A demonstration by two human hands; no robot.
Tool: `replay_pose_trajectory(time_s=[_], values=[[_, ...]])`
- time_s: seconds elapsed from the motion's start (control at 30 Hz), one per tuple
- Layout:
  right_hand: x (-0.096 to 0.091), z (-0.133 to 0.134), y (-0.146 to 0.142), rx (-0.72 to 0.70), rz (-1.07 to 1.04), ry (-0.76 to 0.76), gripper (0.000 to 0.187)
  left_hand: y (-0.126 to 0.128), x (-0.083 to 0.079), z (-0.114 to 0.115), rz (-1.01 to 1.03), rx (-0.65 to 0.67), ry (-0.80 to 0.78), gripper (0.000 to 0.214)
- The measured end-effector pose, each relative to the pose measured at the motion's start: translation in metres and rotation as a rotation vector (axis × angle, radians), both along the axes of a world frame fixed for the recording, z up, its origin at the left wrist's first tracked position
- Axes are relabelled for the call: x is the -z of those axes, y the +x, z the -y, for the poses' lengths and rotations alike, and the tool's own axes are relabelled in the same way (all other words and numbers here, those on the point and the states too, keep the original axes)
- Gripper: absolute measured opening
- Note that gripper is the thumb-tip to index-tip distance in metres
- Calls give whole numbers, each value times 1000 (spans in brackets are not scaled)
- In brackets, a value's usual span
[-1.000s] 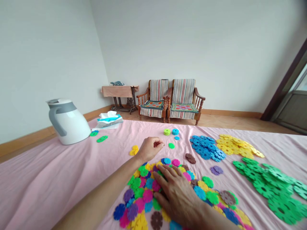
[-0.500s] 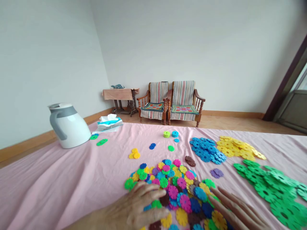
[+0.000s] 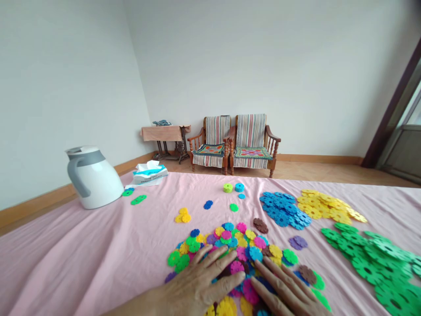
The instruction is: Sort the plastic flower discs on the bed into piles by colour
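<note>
A heap of mixed-colour plastic snowflake discs lies at the near middle of the pink cloth. My left hand rests on the heap's left part, fingers spread and pointing away from me. On the right part lies my right hand, flat with its fingers stretched out. Both hands touch the discs and cover some of them; neither grips one. Pink, blue and yellow discs show in the gap between the hands. A brown disc and green discs stick out just right of my right hand.
Sorted piles of blue discs, yellow discs and green discs lie to the right. Small groups sit beyond the heap, including yellow discs. A white jug and a tissue box stand at the left.
My right hand has moved left onto the heap, nearer my left hand. My left hand has shifted slightly right. Some discs have been pushed about beneath them.
</note>
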State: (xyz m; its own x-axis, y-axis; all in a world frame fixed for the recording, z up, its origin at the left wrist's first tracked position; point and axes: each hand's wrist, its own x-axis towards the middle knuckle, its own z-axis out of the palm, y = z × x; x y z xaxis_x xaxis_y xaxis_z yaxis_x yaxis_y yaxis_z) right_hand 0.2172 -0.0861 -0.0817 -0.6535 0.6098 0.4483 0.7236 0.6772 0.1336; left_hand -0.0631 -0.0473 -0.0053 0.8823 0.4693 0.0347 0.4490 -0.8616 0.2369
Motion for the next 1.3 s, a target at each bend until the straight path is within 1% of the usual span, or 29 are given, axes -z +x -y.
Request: replay_pose_trajectory(time_s=[0.07, 0.13, 0.27, 0.4, 0.47, 0.6, 0.67, 0.77, 0.83, 0.9, 1.03, 1.1, 1.17, 1.23, 1.3], values=[[-2, -7, -8, -24, -52, 14, 64, 1, 2, -4, -16, -14, 12, 72], [-3, -12, -17, -35, -48, 16, 64, -1, 4, -8, -19, -26, 25, 73], [-8, -18, -36, -34, -24, -58, 60, -6, 7, -21, -17, -31, 44, 69], [-16, -18, -46, -22, -51, -83, 52, -9, 8, -32, 30, -46, 76, 65], [-23, -17, -44, 46, -106, -89, 49, -9, 7, -37, 46, -68, 84, 64], [-32, -19, -30, 307, -305, -78, 49, 1, 3, -46, 97, -135, 133, 61], [-31, -23, -22, 376, -343, -113, 46, 11, 1, -53, 114, -141, 139, 60], [-24, -28, -17, 427, -354, -176, 44, 30, 0, -66, 143, -137, 118, 59], [-21, -28, -18, 425, -352, -182, 46, 41, 0, -74, 154, -124, 88, 59], [-22, -25, -21, 392, -348, -179, 48, 48, 2, -79, 162, -101, 51, 59], [-31, -17, -33, 245, -319, -212, 49, 54, 3, -78, 185, -81, 11, 55], [-36, -14, -38, 168, -305, -242, 50, 54, 1, -75, 190, -81, 0, 50], [-39, -13, -40, 123, -308, -261, 46, 53, -1, -74, 202, -89, -1, 44], [-40, -13, -36, 143, -338, -245, 40, 53, -2, -76, 233, -118, 22, 40], [-38, -16, -26, 224, -384, -177, 31, 51, 1, -81, 270, -162, 52, 37]])
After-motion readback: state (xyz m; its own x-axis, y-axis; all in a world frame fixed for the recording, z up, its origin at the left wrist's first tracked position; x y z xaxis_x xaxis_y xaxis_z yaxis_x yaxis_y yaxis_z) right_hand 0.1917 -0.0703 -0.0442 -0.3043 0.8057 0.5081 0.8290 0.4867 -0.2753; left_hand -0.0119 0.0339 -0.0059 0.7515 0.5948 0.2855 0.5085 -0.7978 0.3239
